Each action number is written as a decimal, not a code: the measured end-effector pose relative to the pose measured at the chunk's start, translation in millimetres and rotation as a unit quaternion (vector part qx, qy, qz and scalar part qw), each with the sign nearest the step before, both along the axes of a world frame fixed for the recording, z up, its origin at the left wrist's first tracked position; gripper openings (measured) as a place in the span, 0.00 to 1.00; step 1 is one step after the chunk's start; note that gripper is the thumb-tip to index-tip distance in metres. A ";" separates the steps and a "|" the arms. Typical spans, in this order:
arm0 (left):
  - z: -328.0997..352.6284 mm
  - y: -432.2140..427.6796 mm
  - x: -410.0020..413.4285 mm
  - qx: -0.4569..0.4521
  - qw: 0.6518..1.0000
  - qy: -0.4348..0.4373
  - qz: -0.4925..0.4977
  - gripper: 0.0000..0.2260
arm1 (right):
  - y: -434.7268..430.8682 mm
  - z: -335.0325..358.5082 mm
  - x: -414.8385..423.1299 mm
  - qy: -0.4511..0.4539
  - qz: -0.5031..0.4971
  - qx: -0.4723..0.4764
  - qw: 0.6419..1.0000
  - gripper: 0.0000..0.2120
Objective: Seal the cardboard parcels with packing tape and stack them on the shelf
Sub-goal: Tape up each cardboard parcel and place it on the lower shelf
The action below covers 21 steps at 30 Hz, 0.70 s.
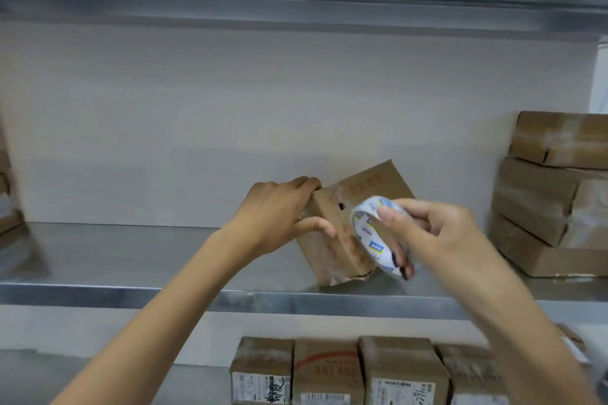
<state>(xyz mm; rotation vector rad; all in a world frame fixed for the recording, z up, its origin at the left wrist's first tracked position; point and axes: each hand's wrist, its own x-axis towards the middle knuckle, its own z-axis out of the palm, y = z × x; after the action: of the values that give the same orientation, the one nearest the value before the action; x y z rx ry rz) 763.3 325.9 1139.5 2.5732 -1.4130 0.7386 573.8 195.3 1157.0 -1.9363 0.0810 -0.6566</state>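
Note:
A small brown cardboard parcel [342, 237] stands tilted on one corner on the steel shelf [131, 293], near its front edge. My left hand [279, 214] grips the parcel's upper left corner, fingers over the top and thumb on the front face. My right hand [431, 233] holds a roll of clear packing tape [373, 233] with a white and blue core, pressed against the parcel's right front side. Fingers pass through the roll's hole.
A stack of three taped cardboard parcels [552, 194] sits on the same shelf at the right. Several labelled parcels [329, 371] stand in a row on the lower level. More boxes [6, 207] show at the far left edge. Another shelf [296, 6] runs overhead.

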 end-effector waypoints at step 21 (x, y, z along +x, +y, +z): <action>-78.4 10.0 11.8 -0.344 0.844 0.363 -0.196 0.24 | -0.9 87.4 63.5 0.343 0.107 -0.156 0.920 0.20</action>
<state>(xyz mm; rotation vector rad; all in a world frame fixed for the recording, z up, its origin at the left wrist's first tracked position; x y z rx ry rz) 775.1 335.9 1061.1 1.6362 -1.0741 0.1098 637.3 194.3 1244.4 -2.3641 0.2071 0.1931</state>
